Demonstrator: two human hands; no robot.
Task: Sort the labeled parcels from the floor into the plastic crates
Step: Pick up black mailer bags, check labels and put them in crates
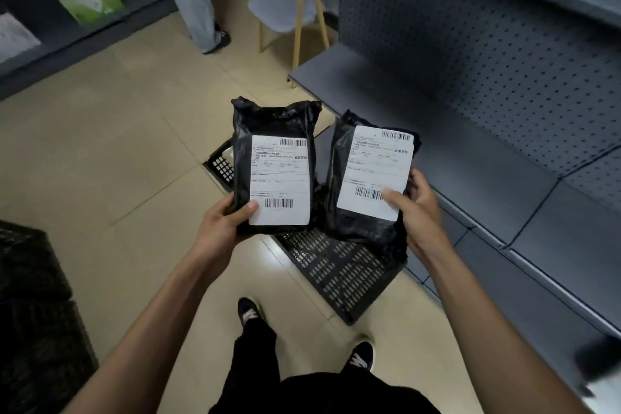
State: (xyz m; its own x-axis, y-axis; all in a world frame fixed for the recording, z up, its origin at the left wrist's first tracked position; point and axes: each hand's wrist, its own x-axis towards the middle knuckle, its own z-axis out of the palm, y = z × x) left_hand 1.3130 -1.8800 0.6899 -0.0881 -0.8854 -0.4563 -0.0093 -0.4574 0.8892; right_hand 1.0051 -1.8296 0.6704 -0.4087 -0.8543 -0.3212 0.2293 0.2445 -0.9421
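Note:
I hold two black plastic parcels upright in front of me, each with a white shipping label facing me. My left hand (224, 219) grips the lower left corner of the left parcel (274, 131), thumb on the label. My right hand (415, 208) grips the lower right edge of the right parcel (349, 222), thumb on its barcode. Below them, on the floor, lies a black slotted plastic crate (339, 270), largely hidden by the parcels.
Grey metal shelving with a pegboard back (487, 84) runs along the right. Another black crate (30, 296) stands at the left edge. A chair (289, 15) and another person's legs (201, 13) are at the far end of the tiled aisle. My feet stand near the crate.

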